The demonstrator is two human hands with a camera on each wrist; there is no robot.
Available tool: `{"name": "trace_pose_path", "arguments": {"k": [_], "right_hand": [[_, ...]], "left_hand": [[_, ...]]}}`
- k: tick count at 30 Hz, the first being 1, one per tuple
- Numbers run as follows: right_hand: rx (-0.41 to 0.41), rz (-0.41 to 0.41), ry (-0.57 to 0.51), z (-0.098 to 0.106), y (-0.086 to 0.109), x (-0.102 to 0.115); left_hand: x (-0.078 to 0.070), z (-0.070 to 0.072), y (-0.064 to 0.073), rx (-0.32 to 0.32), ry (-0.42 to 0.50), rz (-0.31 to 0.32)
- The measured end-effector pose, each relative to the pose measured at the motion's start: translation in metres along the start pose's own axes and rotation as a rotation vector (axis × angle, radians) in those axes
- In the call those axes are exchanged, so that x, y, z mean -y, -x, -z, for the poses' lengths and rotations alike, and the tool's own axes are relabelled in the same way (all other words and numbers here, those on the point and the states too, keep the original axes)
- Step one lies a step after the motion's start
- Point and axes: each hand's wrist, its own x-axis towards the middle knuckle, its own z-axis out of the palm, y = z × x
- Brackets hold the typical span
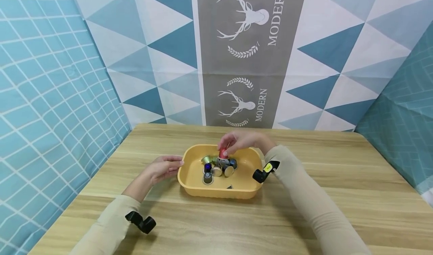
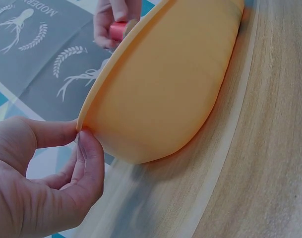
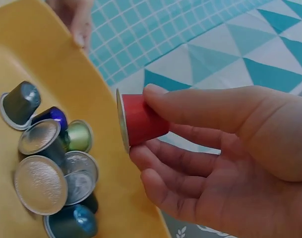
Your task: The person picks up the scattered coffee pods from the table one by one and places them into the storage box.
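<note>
Over the yellow tray [image 1: 248, 168], my right hand [image 1: 241, 140] holds a red coffee capsule [image 3: 141, 118] between thumb and fingers. In the right wrist view the capsule's foil rim faces left, toward the tray. My left hand [image 2: 51, 173] pinches the tray's left rim between thumb and fingers. Several other coffee capsules lie heaped inside the tray: a dark one [image 3: 23, 104] apart from the heap, a blue-purple one [image 3: 52, 116], a light green one [image 3: 80, 136] and some with silver lids turned up, such as the large-lidded one [image 3: 40, 186].
The tray stands on a wood-grain table [image 1: 209, 225]. A small dark scrap [image 1: 230, 187] lies on the tray floor near its front. Patterned cloth [image 1: 169, 40] hangs behind the table, and a blue gridded cloth [image 1: 44, 97] stands along the left.
</note>
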Motion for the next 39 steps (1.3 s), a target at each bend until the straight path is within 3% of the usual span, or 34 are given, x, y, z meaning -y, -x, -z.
{"name": "trace_pose_path", "arguments": {"k": [11,22,29,34,39], "right_hand": [[0.048,-0.006,0.147,-0.014,-0.010,-0.010],[0.018,-0.017,0.124,-0.013,-0.004,-0.010],[-0.064,0.012,0.231,-0.014,0.016,-0.010],[-0.192,0.084,0.258,-0.018,0.040,-0.009],[-0.331,0.055,0.244,-0.029,0.076,-0.016]], "left_hand": [[0.002,-0.002,-0.005,0.014,0.009,-0.009],[0.000,-0.001,-0.008,0.004,-0.012,-0.013],[0.002,-0.003,-0.003,-0.029,-0.082,-0.030],[0.004,-0.005,0.001,-0.051,-0.149,-0.086],[0.008,-0.007,0.010,-0.057,-0.249,-0.092]]}}
